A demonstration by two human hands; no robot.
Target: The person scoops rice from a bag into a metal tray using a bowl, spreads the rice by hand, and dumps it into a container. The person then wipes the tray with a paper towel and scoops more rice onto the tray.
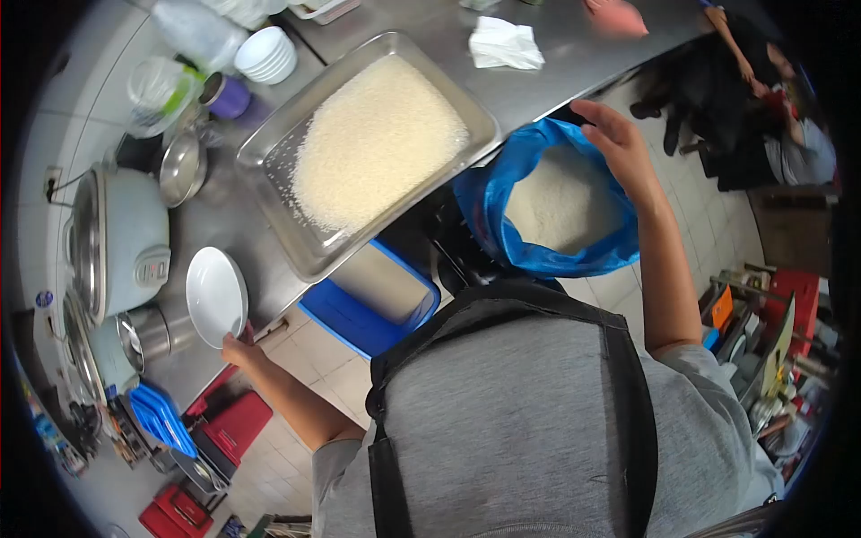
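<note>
My left hand grips the edge of a white bowl over the steel counter's front edge. The bowl is tilted, and I see nothing in it. My right hand is at the far rim of a blue plastic bag, fingers and thumb apart. Whether it touches the plastic is hard to tell. Inside the bag lies a pile of white rice. Between my hands, a rectangular metal tray on the counter holds a wide heap of rice.
Below the counter edge is a blue bin with pale contents. Rice cookers, a metal bowl, stacked white bowls and a purple cup line the left side. A crumpled tissue lies beyond the tray. People are at upper right.
</note>
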